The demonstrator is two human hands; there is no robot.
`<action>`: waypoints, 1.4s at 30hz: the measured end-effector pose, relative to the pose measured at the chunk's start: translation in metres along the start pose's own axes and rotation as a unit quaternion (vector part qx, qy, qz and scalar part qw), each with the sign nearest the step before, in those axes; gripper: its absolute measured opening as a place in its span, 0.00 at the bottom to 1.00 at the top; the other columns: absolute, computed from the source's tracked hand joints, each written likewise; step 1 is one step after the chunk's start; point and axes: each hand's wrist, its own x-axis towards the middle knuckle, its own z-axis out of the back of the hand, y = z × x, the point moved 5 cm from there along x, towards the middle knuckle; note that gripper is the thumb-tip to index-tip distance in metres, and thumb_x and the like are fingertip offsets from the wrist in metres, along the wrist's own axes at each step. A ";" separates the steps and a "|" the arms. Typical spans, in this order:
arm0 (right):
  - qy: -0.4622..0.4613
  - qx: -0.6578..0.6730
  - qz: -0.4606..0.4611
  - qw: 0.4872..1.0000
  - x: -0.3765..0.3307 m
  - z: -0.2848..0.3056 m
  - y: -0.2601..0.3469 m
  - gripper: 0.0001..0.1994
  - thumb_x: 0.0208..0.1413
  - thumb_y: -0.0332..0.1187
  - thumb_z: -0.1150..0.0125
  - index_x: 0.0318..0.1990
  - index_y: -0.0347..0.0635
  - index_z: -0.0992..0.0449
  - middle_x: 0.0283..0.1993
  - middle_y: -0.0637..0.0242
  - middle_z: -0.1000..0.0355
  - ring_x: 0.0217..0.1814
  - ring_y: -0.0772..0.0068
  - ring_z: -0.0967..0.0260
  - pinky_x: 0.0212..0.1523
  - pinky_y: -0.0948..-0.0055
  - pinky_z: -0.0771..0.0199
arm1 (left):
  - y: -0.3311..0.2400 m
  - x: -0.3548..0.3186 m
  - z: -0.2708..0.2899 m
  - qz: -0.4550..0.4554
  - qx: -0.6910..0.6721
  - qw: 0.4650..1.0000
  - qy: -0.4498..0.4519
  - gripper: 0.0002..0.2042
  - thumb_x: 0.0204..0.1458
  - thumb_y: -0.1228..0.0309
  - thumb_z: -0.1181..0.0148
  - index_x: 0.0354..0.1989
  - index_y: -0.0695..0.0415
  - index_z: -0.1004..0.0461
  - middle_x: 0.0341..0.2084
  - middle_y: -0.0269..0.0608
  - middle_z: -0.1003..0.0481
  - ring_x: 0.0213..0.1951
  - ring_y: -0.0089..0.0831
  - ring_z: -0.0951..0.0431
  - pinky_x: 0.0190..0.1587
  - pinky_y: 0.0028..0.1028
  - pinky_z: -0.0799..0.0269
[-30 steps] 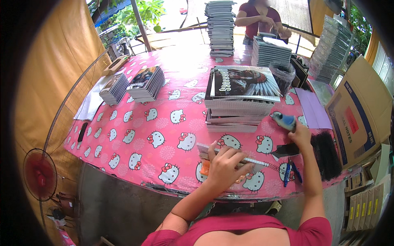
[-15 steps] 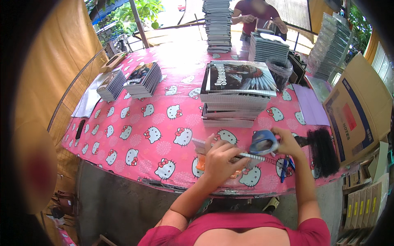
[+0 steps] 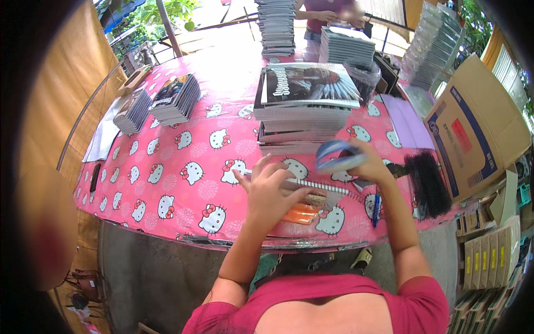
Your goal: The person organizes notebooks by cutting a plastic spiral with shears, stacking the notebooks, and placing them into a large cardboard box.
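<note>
A spiral-bound notebook (image 3: pixel 317 185) is held on its narrow side near the table's front edge, its wire coil running along the top and sticking out to the right. My left hand (image 3: pixel 271 186) straddles it, fingers spread on the far side and thumb on the near side. In my right hand (image 3: pixel 364 160), just beyond the coil's right end, is a blue-and-white oval looped object (image 3: pixel 336 156), smeared by motion; its kind is unclear. An orange packet (image 3: pixel 303 214) and a rough tan piece (image 3: pixel 312 199) lie on the near side of the notebook.
Beyond my hands stands a tall notebook stack (image 3: pixel 306 117). Blue pens (image 3: pixel 376 210) and a bundle of black coils (image 3: pixel 427 183) lie to the right, before an open carton (image 3: pixel 473 133). Smaller stacks (image 3: pixel 175 100) sit at left. Across the table another person (image 3: pixel 322 16) stands.
My right hand has lifted the blue-and-white object up and away from the coil's end. My left fingers have spread out along the notebook. The whole view has shifted slightly.
</note>
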 end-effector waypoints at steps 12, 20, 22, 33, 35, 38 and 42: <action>-0.025 -0.136 0.098 0.986 0.031 -0.045 0.021 0.24 0.27 0.20 0.37 0.41 0.40 0.29 0.37 0.62 0.26 0.40 0.65 0.27 0.37 0.66 0.27 | 0.036 0.000 0.029 -0.001 -0.130 0.987 -0.095 0.20 0.31 0.71 0.27 0.36 0.60 0.24 0.48 0.48 0.32 0.47 0.35 0.28 0.46 0.34 0.30; -0.015 0.001 0.094 0.995 0.051 -0.056 0.035 0.26 0.25 0.24 0.32 0.42 0.38 0.27 0.39 0.65 0.27 0.42 0.69 0.29 0.44 0.69 0.29 | 0.090 -0.022 -0.003 0.158 -0.616 0.760 -0.133 0.13 0.48 0.82 0.41 0.43 0.67 0.27 0.35 0.39 0.24 0.36 0.22 0.26 0.39 0.22 0.28; 0.008 0.224 0.099 0.969 0.038 -0.062 0.039 0.26 0.26 0.23 0.32 0.41 0.38 0.27 0.38 0.65 0.27 0.42 0.70 0.30 0.43 0.71 0.30 | 0.106 -0.027 -0.009 0.166 -0.637 0.742 -0.125 0.13 0.48 0.83 0.42 0.44 0.66 0.26 0.36 0.40 0.24 0.37 0.22 0.26 0.40 0.22 0.29; -0.030 -0.056 0.134 0.989 0.050 -0.072 0.055 0.22 0.31 0.25 0.35 0.41 0.40 0.28 0.35 0.60 0.26 0.37 0.61 0.27 0.39 0.67 0.30 | 0.122 -0.014 -0.015 0.171 -0.652 0.739 -0.012 0.13 0.49 0.78 0.40 0.44 0.65 0.26 0.34 0.38 0.24 0.36 0.21 0.27 0.41 0.22 0.31; -0.077 -0.081 0.147 0.983 0.038 -0.064 0.044 0.21 0.32 0.26 0.35 0.41 0.40 0.28 0.35 0.58 0.26 0.37 0.55 0.27 0.39 0.66 0.30 | 0.121 -0.016 -0.012 0.171 -0.636 0.752 -0.025 0.12 0.50 0.78 0.40 0.44 0.65 0.26 0.33 0.37 0.24 0.35 0.22 0.26 0.41 0.22 0.30; -0.096 -0.303 -0.001 0.948 0.015 -0.056 0.006 0.24 0.34 0.30 0.33 0.45 0.43 0.29 0.46 0.56 0.29 0.48 0.52 0.32 0.43 0.62 0.30 | 0.118 -0.012 -0.014 0.173 -0.647 0.742 -0.030 0.09 0.50 0.77 0.39 0.40 0.64 0.25 0.32 0.38 0.23 0.34 0.23 0.25 0.40 0.23 0.30; -0.135 -0.293 0.056 0.945 -0.024 -0.068 -0.044 0.29 0.38 0.37 0.32 0.51 0.42 0.33 0.56 0.50 0.39 0.57 0.49 0.40 0.50 0.58 0.33 | 0.095 0.009 -0.004 0.118 -0.587 0.800 -0.032 0.06 0.46 0.76 0.36 0.31 0.62 0.25 0.33 0.42 0.23 0.35 0.27 0.24 0.39 0.23 0.30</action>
